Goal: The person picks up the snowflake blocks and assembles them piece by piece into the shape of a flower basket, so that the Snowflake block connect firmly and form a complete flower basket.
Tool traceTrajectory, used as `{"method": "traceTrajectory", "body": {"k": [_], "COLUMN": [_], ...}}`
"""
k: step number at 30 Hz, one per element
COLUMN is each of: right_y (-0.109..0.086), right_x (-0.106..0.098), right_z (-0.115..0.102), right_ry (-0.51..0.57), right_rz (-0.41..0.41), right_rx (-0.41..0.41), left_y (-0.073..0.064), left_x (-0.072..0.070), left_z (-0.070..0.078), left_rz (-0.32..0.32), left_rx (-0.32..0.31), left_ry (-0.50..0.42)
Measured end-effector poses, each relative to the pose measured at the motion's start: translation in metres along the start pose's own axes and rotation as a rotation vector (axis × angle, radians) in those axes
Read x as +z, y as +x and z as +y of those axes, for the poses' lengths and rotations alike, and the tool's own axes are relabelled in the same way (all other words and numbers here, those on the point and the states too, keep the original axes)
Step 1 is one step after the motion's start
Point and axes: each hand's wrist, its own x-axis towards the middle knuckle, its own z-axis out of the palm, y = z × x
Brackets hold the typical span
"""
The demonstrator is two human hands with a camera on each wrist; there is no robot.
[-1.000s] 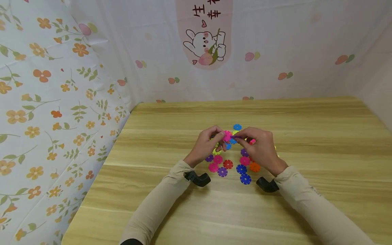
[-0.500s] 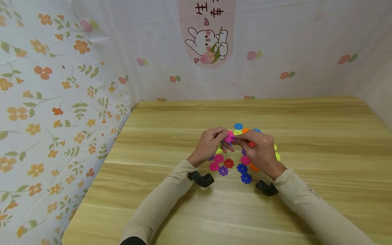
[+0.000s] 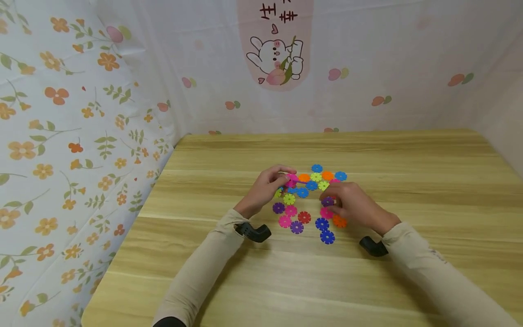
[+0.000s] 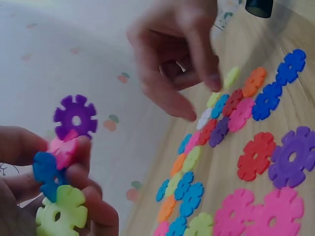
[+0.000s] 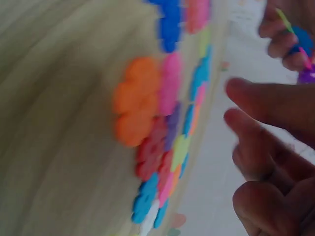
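Note:
My left hand (image 3: 262,191) pinches a joined chain of notched plastic discs: a yellow-green disc (image 4: 61,216), a blue disc (image 4: 47,172), a pink disc (image 4: 64,151) and a purple disc (image 4: 75,117) at the far end. In the head view the pink disc (image 3: 291,180) shows by the thumb, with the purple one seen nearly edge-on. Over the right side of the loose discs hovers my right hand (image 3: 356,205). Its fingers are parted and loosely bent, with nothing between them in the right wrist view.
Several loose discs lie on the wooden table (image 3: 229,272), among them a red disc (image 3: 304,217), a dark blue disc (image 3: 327,237) and an orange disc (image 3: 339,221). Black wrist mounts sit on both sleeves. A printed cloth (image 3: 196,54) hangs behind the table.
Earlier both hands met at the pink disc, the right fingers pinching the purple one. Now the right hand has let go and moved right and nearer; the left has moved left with the chain.

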Motion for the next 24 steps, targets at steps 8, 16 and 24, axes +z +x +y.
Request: {"method": "traceTrajectory", "body": {"k": [8, 16, 24], "right_y": [-0.003, -0.002, 0.0], "right_x": [0.009, 0.011, 0.011], "right_z": [0.006, 0.006, 0.007], "right_ry": [-0.12, -0.101, -0.078], "right_rz": [-0.119, -0.127, -0.139], "right_rx": [-0.054, -0.045, -0.044], "left_y": [0.001, 0.002, -0.002], "left_x": [0.006, 0.007, 0.008], "left_z": [-0.003, -0.004, -0.001], "left_rz": [-0.003, -0.026, -0.029], "left_rx": [-0.028, -0.016, 0.045], "left_ry": [0.001, 0.06, 0.133]}}
